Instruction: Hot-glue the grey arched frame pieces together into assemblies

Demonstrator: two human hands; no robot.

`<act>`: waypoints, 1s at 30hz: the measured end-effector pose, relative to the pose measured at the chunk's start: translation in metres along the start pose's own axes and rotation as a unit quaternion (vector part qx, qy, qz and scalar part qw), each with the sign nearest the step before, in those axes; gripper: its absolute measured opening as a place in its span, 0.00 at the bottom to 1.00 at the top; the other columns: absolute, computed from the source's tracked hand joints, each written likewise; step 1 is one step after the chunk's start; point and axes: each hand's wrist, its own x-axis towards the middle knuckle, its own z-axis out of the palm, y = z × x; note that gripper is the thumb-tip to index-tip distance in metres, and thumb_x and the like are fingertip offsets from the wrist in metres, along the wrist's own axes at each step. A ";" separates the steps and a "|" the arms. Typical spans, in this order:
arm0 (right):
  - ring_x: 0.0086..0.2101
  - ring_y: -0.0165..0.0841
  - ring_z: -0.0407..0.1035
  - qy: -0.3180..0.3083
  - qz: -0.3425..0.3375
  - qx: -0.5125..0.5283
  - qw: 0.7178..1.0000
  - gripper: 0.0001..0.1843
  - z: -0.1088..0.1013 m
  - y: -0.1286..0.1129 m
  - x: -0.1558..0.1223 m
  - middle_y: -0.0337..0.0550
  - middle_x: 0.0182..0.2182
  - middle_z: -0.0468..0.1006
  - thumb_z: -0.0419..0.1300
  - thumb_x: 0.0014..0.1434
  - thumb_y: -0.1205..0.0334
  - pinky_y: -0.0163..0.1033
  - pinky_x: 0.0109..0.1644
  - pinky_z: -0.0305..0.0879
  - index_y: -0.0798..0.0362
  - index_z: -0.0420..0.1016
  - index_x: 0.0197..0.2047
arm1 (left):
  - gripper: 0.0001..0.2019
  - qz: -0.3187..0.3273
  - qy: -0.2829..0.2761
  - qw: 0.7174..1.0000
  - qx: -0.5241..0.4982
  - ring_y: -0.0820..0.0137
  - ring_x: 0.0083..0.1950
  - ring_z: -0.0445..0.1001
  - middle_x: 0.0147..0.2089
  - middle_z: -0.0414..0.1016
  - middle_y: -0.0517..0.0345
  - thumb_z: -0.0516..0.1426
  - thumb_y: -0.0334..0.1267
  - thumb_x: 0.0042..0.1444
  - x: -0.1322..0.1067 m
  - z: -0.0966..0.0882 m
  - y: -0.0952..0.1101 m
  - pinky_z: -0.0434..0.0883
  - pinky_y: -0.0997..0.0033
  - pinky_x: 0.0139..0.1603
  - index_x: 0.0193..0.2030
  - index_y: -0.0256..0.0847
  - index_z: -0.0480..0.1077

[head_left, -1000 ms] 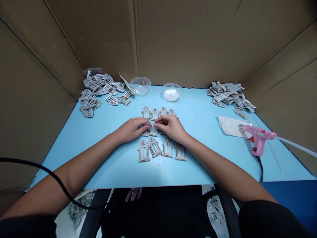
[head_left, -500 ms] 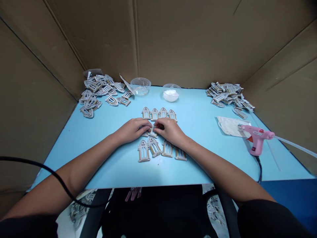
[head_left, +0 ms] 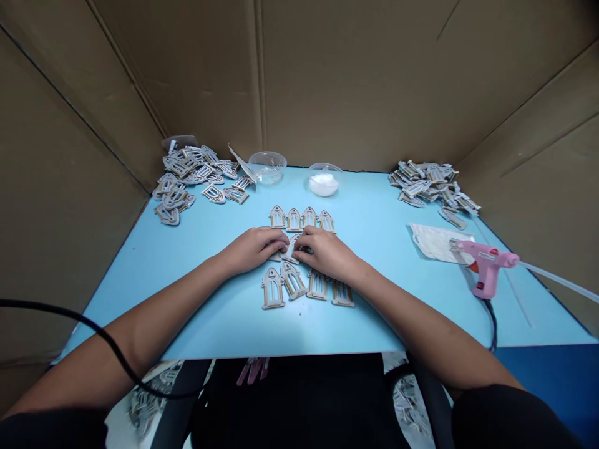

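Small grey-and-gold arched window pieces lie in rows on the light-blue table. My left hand [head_left: 260, 248] has its fingers curled together, partly over a window piece in the middle row; what its fingertips hold, if anything, is hidden. Facing it, my right hand [head_left: 325, 251] is closed with thumb and fingertips at the right edge of a slightly tilted arched window piece [head_left: 292, 248]. Its palm covers whatever lies under it. Behind the hands stands a row of window pieces [head_left: 294, 219]. In front are several larger ones, among them a window piece [head_left: 272, 298] at the left.
Heaps of pieces lie at the back left [head_left: 187, 171] and back right [head_left: 428, 182]. Two clear bowls stand at the back, one a bowl with white material [head_left: 324, 183]. A pink glue gun [head_left: 486, 265] with a cord rests by a plastic packet [head_left: 435, 243]. A black cable [head_left: 107, 340] crosses my left arm.
My right hand has shifted slightly right, widening the gap between my hands. The window piece between them shows more and leans a little more. The whole view has dropped slightly.
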 end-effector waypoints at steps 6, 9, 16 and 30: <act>0.36 0.35 0.71 0.094 -0.007 0.078 0.992 0.06 -0.002 -0.004 0.003 0.44 0.37 0.77 0.60 0.70 0.63 0.41 0.43 0.64 0.51 0.80 0.43 | 0.18 -0.044 0.052 0.992 -0.105 0.72 0.37 0.72 0.44 0.79 0.57 0.48 0.44 0.70 -0.002 0.002 0.002 0.70 0.70 0.43 0.59 0.41 0.70; 0.35 0.33 0.71 0.139 -0.005 0.158 0.977 0.07 -0.005 -0.012 0.001 0.43 0.38 0.80 0.63 0.68 0.59 0.41 0.42 0.67 0.50 0.79 0.47 | 0.22 -0.061 0.058 0.967 -0.240 0.75 0.32 0.70 0.47 0.77 0.55 0.47 0.43 0.69 -0.001 0.006 0.005 0.70 0.72 0.36 0.68 0.41 0.60; 0.35 0.34 0.74 0.170 0.013 0.273 0.947 0.11 -0.003 -0.006 -0.011 0.43 0.37 0.80 0.66 0.62 0.55 0.41 0.40 0.72 0.49 0.78 0.47 | 0.21 -0.072 0.003 0.949 -0.308 0.70 0.34 0.80 0.40 0.81 0.52 0.55 0.50 0.67 0.000 0.019 0.021 0.74 0.74 0.30 0.59 0.37 0.69; 0.38 0.35 0.76 0.199 0.088 0.354 0.909 0.08 -0.030 0.026 -0.009 0.43 0.35 0.82 0.67 0.53 0.60 0.41 0.40 0.71 0.50 0.70 0.33 | 0.19 -0.083 0.092 0.983 -0.137 0.74 0.30 0.67 0.28 0.70 0.63 0.52 0.52 0.69 -0.006 0.010 0.023 0.64 0.73 0.34 0.46 0.38 0.75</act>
